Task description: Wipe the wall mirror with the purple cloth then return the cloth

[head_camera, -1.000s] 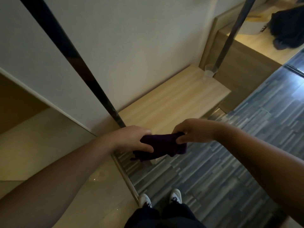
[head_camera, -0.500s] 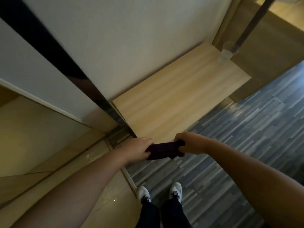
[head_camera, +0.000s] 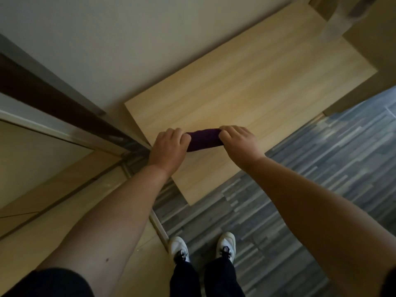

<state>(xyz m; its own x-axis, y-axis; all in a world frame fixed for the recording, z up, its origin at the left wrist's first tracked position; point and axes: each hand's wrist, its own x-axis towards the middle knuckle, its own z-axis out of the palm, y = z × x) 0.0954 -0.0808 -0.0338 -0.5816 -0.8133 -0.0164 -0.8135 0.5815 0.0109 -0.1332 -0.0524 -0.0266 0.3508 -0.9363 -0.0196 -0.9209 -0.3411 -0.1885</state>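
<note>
The purple cloth (head_camera: 203,139) is folded into a short dark roll and lies stretched between my two hands over the light wooden shelf (head_camera: 246,88). My left hand (head_camera: 169,146) grips its left end and my right hand (head_camera: 237,142) grips its right end. Whether the cloth touches the wood I cannot tell. The wall mirror's dark frame (head_camera: 53,99) runs diagonally at the left, with its reflecting glass (head_camera: 32,157) below it.
A clear plastic cup (head_camera: 334,26), blurred, stands at the shelf's far right corner beside a metal pole. A white wall (head_camera: 128,39) rises behind the shelf. Grey striped flooring (head_camera: 310,179) lies to the right. My white shoes (head_camera: 201,246) stand below.
Both hands carried the cloth forward and down, from over the floor to over the shelf's near left part. The view tilted downward.
</note>
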